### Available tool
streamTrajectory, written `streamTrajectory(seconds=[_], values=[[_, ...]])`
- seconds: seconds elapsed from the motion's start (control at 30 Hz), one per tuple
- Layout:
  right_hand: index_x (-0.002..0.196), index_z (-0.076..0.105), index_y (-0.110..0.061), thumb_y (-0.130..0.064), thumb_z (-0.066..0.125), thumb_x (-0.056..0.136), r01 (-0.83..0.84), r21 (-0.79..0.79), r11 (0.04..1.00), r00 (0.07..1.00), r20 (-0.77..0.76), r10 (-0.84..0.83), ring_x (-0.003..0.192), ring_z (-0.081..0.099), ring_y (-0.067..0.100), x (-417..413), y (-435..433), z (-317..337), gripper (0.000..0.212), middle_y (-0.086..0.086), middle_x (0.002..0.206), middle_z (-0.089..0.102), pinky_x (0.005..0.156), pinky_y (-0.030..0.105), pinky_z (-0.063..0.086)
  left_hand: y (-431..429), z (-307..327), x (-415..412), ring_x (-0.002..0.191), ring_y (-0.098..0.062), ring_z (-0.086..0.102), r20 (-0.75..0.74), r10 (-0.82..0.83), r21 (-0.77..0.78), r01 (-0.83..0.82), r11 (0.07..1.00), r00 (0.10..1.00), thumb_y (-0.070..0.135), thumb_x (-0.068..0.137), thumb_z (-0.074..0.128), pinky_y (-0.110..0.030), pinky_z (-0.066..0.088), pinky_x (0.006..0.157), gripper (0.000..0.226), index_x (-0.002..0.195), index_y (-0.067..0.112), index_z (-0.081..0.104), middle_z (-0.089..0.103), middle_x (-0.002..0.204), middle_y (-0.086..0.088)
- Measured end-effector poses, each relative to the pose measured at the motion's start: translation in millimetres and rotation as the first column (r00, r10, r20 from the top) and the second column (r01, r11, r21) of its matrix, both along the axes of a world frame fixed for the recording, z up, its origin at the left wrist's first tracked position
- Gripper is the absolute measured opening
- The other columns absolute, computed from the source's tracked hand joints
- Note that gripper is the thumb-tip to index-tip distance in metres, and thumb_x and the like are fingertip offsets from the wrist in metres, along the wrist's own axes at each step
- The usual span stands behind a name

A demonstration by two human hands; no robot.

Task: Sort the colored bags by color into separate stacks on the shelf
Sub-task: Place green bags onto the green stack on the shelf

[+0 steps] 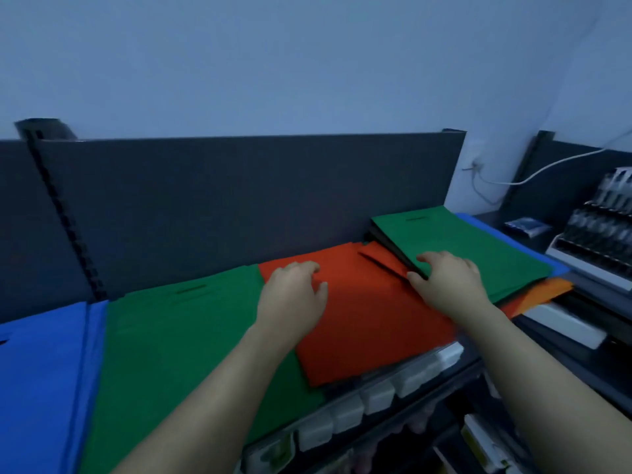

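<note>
stack (388, 246) mostly under green bag (461, 244)

blue bags (44, 378), green bags (178, 340), red bag (369, 323), dark grey back panel (239, 200)

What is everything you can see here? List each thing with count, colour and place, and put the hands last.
blue bags: one stack, blue, far left
green bags: one stack, green, between the blue and the red
red bags: count unclear, red, centre
mixed pile: one, green bag on top with dark, blue and orange layers under it, right of the red
back panel: one, dark grey, upright behind the bags
label holders: one row, pale, along the front edge below the bags
cable: one, white, on the wall at right
display rack: one, white and dark, far right
left hand: rests on the red bags
right hand: grips the near edge of the mixed pile
</note>
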State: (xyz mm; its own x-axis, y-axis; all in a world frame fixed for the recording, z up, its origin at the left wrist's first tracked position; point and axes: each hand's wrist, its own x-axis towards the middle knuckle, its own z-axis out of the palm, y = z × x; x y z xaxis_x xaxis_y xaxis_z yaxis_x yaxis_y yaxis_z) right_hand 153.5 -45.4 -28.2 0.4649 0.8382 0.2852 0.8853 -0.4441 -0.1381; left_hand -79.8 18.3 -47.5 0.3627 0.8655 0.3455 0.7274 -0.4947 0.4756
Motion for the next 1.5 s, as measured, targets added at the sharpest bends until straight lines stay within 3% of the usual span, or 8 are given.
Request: streamTrajectory(seconds=[0.3, 0.47, 0.7, 0.93, 1.1, 1.27, 1.4, 1.5], values=[[0.134, 0.050, -0.018, -0.041, 0.044, 0.096, 0.143, -0.195, 0.970, 0.988, -0.028, -0.152, 0.123, 0.050, 0.029, 170, 13, -12, 0.045, 0.010, 0.135, 0.053, 0.108, 0.044, 0.030, 23, -18, 170, 0.099, -0.025, 0.061, 0.065, -0.051, -0.238, 0.065, 0.969, 0.997, 0.035, 0.091, 0.054, -0.034, 0.047, 0.082, 0.028, 0.101, 0.011, 0.065, 0.067, 0.102, -0.006], [0.131, 0.052, -0.019, -0.038, 0.045, 0.095, 0.111, -0.297, 0.948, 0.983, -0.107, -0.149, 0.119, 0.052, 0.030, 210, 25, -24, 0.041, 0.010, 0.132, 0.055, 0.106, 0.043, 0.035, 40, -38, 219, 0.080, -0.030, 0.058, 0.113, 0.018, -0.438, 0.033, 0.898, 0.993, 0.042, 0.093, 0.052, -0.032, 0.031, 0.060, 0.042, 0.067, 0.009, 0.046, 0.058, 0.075, -0.016], [0.114, 0.066, -0.022, -0.025, 0.055, 0.089, -0.112, -0.106, 0.988, 0.969, -0.234, 0.084, 0.109, 0.059, 0.022, 208, 31, -33, 0.027, 0.001, 0.119, 0.064, 0.098, 0.036, 0.045, 54, -39, 237, 0.106, -0.029, 0.062, 0.318, 0.114, -0.501, 0.065, 0.863, 0.941, 0.032, 0.087, 0.065, -0.032, 0.050, 0.083, 0.037, 0.112, 0.004, 0.063, 0.066, 0.115, -0.009], [0.125, 0.052, -0.009, -0.049, 0.049, 0.092, 0.140, -0.280, 0.950, 0.964, -0.179, -0.195, 0.108, 0.056, 0.030, 248, 34, -28, 0.051, 0.010, 0.119, 0.058, 0.099, 0.045, 0.043, 59, -43, 233, 0.081, -0.026, 0.069, 0.381, 0.175, -0.551, 0.070, 0.832, 0.908, 0.026, 0.086, 0.068, -0.042, 0.059, 0.068, 0.019, 0.078, 0.011, 0.060, 0.070, 0.090, -0.008], [0.135, 0.047, -0.012, -0.042, 0.055, 0.092, 0.042, -0.108, 0.993, 0.958, -0.279, -0.071, 0.108, 0.057, 0.027, 241, 35, -32, 0.053, 0.007, 0.116, 0.061, 0.100, 0.046, 0.042, 64, -43, 230, 0.094, -0.026, 0.065, 0.486, 0.283, -0.589, 0.070, 0.805, 0.827, 0.023, 0.080, 0.074, -0.040, 0.055, 0.082, 0.027, 0.102, 0.010, 0.063, 0.068, 0.105, -0.005], [0.135, 0.041, -0.007, -0.047, 0.049, 0.094, 0.160, -0.242, 0.957, 0.950, -0.224, -0.216, 0.110, 0.055, 0.031, 256, 31, -29, 0.058, 0.013, 0.125, 0.056, 0.099, 0.046, 0.043, 64, -45, 229, 0.094, -0.026, 0.064, 0.452, 0.291, -0.628, 0.068, 0.776, 0.843, 0.022, 0.081, 0.074, -0.040, 0.055, 0.081, 0.027, 0.100, 0.009, 0.059, 0.066, 0.106, -0.007], [0.141, 0.040, -0.012, -0.041, 0.051, 0.096, 0.051, -0.095, 0.994, 0.935, -0.347, -0.081, 0.109, 0.057, 0.027, 248, 37, -34, 0.055, 0.009, 0.124, 0.059, 0.102, 0.047, 0.042, 60, -46, 230, 0.095, -0.025, 0.065, 0.505, 0.285, -0.620, 0.112, 0.777, 0.815, 0.018, 0.081, 0.074, -0.039, 0.055, 0.084, 0.025, 0.103, 0.014, 0.064, 0.068, 0.108, -0.005], [0.136, 0.045, -0.013, -0.046, 0.049, 0.094, 0.121, -0.122, 0.985, 0.965, -0.217, -0.145, 0.108, 0.056, 0.029, 252, 36, -33, 0.053, 0.009, 0.120, 0.059, 0.100, 0.048, 0.041, 60, -47, 227, 0.095, -0.024, 0.065, 0.502, 0.282, -0.630, 0.121, 0.767, 0.818, 0.019, 0.081, 0.074, -0.040, 0.055, 0.086, 0.024, 0.103, 0.015, 0.065, 0.069, 0.109, -0.004]])
